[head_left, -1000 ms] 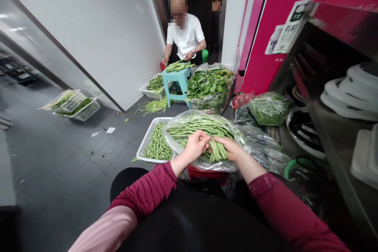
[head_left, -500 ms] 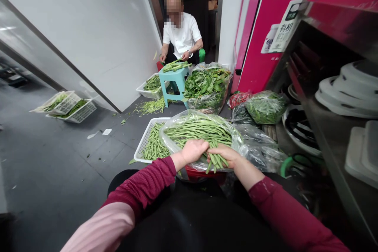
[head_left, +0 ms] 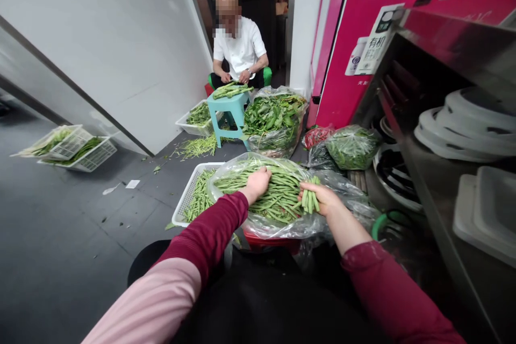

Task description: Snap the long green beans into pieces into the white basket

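Note:
Long green beans (head_left: 278,191) lie in an open clear plastic bag (head_left: 220,174) in front of me, above a red container (head_left: 272,243). My left hand (head_left: 257,183) is over the middle of the pile, its fingers curled down on the beans; the fingertips are partly hidden. A small bunch of green beans (head_left: 309,201) is gripped in my right hand (head_left: 325,199) at the bag's right side, the ends pointing down. Left of the bag stands a white perforated basket (head_left: 180,209) holding short bean pieces (head_left: 200,197).
Across from me a seated person (head_left: 239,45) handles green stalks over a light-blue stool (head_left: 228,110). A bag of leafy greens (head_left: 276,118) stands beside it. Bagged vegetables (head_left: 350,146) and a metal shelf (head_left: 435,193) line the right. White baskets (head_left: 99,156) are on the left floor.
My left hand has parted from my right and moved up over the bean pile. My right hand has shifted slightly right and up with its bunch. The view has turned a little right.

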Demonstrator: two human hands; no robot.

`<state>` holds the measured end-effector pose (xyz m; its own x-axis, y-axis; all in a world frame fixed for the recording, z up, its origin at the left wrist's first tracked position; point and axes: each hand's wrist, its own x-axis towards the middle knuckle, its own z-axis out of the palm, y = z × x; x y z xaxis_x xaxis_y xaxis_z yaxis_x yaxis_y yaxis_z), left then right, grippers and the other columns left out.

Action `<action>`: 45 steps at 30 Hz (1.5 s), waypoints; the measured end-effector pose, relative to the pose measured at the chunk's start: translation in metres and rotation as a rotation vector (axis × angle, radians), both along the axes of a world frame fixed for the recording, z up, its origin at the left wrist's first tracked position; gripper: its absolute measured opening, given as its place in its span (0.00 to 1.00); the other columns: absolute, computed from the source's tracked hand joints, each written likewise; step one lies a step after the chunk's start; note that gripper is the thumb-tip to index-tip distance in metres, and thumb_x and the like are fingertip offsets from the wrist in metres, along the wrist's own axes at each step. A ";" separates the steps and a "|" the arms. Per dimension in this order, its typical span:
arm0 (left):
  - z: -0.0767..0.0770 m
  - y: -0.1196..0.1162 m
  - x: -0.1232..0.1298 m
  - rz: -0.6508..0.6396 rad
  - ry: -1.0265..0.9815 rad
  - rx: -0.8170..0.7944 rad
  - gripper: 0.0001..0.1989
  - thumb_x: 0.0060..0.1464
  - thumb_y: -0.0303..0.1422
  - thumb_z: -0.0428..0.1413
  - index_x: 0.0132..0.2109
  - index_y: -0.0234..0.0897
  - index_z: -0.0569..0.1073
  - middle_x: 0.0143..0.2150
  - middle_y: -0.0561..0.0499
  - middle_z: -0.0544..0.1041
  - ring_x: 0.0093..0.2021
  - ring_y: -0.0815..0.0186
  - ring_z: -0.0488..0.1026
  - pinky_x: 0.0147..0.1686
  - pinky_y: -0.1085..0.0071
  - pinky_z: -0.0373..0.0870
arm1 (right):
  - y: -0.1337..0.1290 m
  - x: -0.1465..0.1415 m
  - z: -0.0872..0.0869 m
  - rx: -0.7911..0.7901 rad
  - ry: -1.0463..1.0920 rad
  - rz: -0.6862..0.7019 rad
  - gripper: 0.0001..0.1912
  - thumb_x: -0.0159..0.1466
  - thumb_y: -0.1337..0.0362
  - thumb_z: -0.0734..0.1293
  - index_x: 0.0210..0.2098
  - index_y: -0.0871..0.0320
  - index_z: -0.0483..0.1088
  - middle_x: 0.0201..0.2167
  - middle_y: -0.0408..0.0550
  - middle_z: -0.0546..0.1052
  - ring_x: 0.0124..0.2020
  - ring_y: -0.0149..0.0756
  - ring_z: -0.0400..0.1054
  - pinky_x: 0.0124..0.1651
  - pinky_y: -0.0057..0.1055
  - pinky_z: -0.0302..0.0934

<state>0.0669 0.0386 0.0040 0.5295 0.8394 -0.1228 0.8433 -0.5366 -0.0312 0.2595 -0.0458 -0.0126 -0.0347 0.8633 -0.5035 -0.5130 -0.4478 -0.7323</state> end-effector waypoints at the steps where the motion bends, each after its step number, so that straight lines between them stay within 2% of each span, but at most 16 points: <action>1: 0.006 -0.003 -0.004 -0.052 -0.005 0.016 0.13 0.56 0.29 0.43 0.45 0.38 0.68 0.42 0.44 0.68 0.36 0.64 0.69 0.34 0.70 0.64 | 0.001 -0.002 0.000 -0.024 -0.035 -0.039 0.04 0.51 0.70 0.66 0.23 0.60 0.65 0.13 0.43 0.70 0.14 0.31 0.65 0.20 0.28 0.65; 4: 0.029 -0.017 -0.017 -0.268 -0.033 0.077 0.14 0.56 0.30 0.43 0.48 0.42 0.65 0.43 0.47 0.68 0.33 0.66 0.69 0.31 0.71 0.64 | 0.001 -0.008 0.005 -0.019 -0.110 -0.039 0.05 0.49 0.72 0.68 0.27 0.62 0.68 0.16 0.43 0.72 0.14 0.29 0.64 0.18 0.27 0.62; 8: 0.059 -0.033 -0.024 -0.441 -0.087 0.077 0.14 0.56 0.30 0.44 0.48 0.42 0.66 0.42 0.48 0.68 0.34 0.66 0.69 0.30 0.72 0.63 | -0.008 -0.021 0.018 0.089 0.060 0.328 0.12 0.48 0.69 0.70 0.33 0.63 0.71 0.25 0.48 0.76 0.22 0.32 0.69 0.25 0.29 0.65; 10: 0.066 -0.039 -0.023 -0.460 -0.161 0.055 0.14 0.56 0.30 0.44 0.47 0.42 0.67 0.42 0.48 0.68 0.36 0.66 0.69 0.31 0.73 0.63 | -0.014 -0.028 0.021 0.139 0.133 0.424 0.12 0.47 0.68 0.71 0.33 0.63 0.71 0.24 0.47 0.75 0.22 0.32 0.69 0.26 0.29 0.65; 12: 0.068 -0.047 -0.021 -0.397 -0.300 0.049 0.14 0.56 0.31 0.44 0.48 0.42 0.67 0.45 0.47 0.68 0.38 0.66 0.69 0.33 0.73 0.64 | -0.018 -0.034 0.020 0.156 0.174 0.426 0.12 0.47 0.68 0.71 0.32 0.63 0.71 0.22 0.45 0.74 0.21 0.31 0.68 0.25 0.28 0.64; 14: 0.064 -0.061 -0.020 -0.219 -0.488 0.046 0.14 0.55 0.32 0.46 0.48 0.39 0.67 0.45 0.46 0.68 0.38 0.67 0.69 0.36 0.72 0.64 | -0.018 -0.036 0.018 0.145 0.209 0.340 0.10 0.48 0.68 0.70 0.32 0.62 0.70 0.22 0.45 0.74 0.21 0.31 0.68 0.25 0.29 0.64; 17: 0.053 -0.094 -0.021 0.046 -0.683 -0.168 0.12 0.56 0.34 0.45 0.38 0.34 0.71 0.33 0.49 0.72 0.28 0.70 0.68 0.32 0.73 0.64 | -0.015 -0.037 0.014 0.108 0.212 0.189 0.08 0.51 0.68 0.68 0.32 0.61 0.70 0.23 0.45 0.75 0.21 0.31 0.68 0.26 0.29 0.65; 20: 0.042 -0.124 -0.022 0.079 -0.733 -0.406 0.16 0.57 0.38 0.42 0.32 0.35 0.70 0.24 0.54 0.70 0.22 0.72 0.64 0.27 0.75 0.62 | -0.014 -0.040 0.016 0.117 0.173 0.125 0.06 0.52 0.68 0.67 0.32 0.61 0.70 0.22 0.45 0.75 0.21 0.31 0.68 0.26 0.28 0.65; 23: 0.037 -0.136 -0.020 0.060 -0.738 -0.314 0.09 0.53 0.36 0.48 0.35 0.37 0.69 0.25 0.54 0.69 0.25 0.71 0.64 0.29 0.76 0.60 | -0.016 -0.046 0.021 0.167 0.145 0.058 0.07 0.50 0.68 0.69 0.30 0.60 0.70 0.21 0.43 0.75 0.21 0.31 0.68 0.26 0.27 0.64; 28: 0.035 -0.128 -0.012 0.051 -0.774 -0.268 0.07 0.51 0.31 0.47 0.29 0.36 0.68 0.25 0.53 0.68 0.27 0.71 0.63 0.31 0.75 0.59 | -0.019 -0.055 0.023 0.235 0.088 -0.006 0.13 0.46 0.65 0.71 0.31 0.59 0.70 0.22 0.45 0.76 0.23 0.36 0.70 0.26 0.30 0.64; 30: 0.030 -0.122 -0.012 0.176 -0.845 -0.375 0.07 0.48 0.30 0.47 0.26 0.35 0.67 0.22 0.55 0.65 0.24 0.72 0.61 0.27 0.76 0.59 | -0.019 -0.057 0.024 0.270 0.038 -0.046 0.14 0.44 0.63 0.72 0.31 0.60 0.70 0.22 0.45 0.75 0.23 0.36 0.70 0.26 0.30 0.64; 34: 0.011 -0.107 -0.020 0.588 -0.900 -0.614 0.09 0.45 0.30 0.49 0.20 0.35 0.64 0.12 0.59 0.55 0.15 0.75 0.53 0.17 0.77 0.49 | -0.022 -0.057 0.029 0.416 -0.072 -0.075 0.13 0.44 0.63 0.72 0.29 0.59 0.70 0.22 0.43 0.74 0.23 0.33 0.68 0.27 0.29 0.62; 36: 0.005 -0.097 -0.027 0.680 -0.865 -0.648 0.12 0.45 0.33 0.51 0.17 0.35 0.63 0.10 0.60 0.53 0.13 0.76 0.49 0.15 0.77 0.45 | -0.023 -0.055 0.032 0.441 -0.083 -0.024 0.13 0.46 0.63 0.72 0.30 0.59 0.70 0.20 0.42 0.73 0.22 0.31 0.67 0.27 0.29 0.62; 39: 0.009 -0.081 -0.037 0.623 -0.904 -0.703 0.16 0.43 0.40 0.55 0.18 0.32 0.67 0.12 0.57 0.59 0.13 0.76 0.52 0.14 0.78 0.45 | -0.026 -0.049 0.034 0.385 -0.042 0.153 0.14 0.47 0.62 0.71 0.32 0.60 0.70 0.18 0.42 0.71 0.19 0.31 0.64 0.24 0.29 0.61; 41: 0.021 -0.071 -0.038 0.573 -1.074 -0.791 0.15 0.43 0.41 0.55 0.25 0.31 0.72 0.19 0.54 0.66 0.16 0.76 0.56 0.14 0.79 0.48 | -0.028 -0.047 0.034 0.368 -0.008 0.264 0.14 0.49 0.61 0.70 0.34 0.60 0.69 0.18 0.42 0.70 0.19 0.31 0.64 0.23 0.29 0.60; 45: 0.047 -0.054 -0.032 0.495 -1.449 -1.219 0.15 0.45 0.40 0.55 0.38 0.33 0.70 0.23 0.57 0.64 0.15 0.78 0.53 0.13 0.80 0.47 | -0.032 -0.048 0.032 0.392 0.061 0.372 0.12 0.50 0.62 0.70 0.31 0.61 0.68 0.20 0.42 0.69 0.19 0.30 0.64 0.24 0.29 0.60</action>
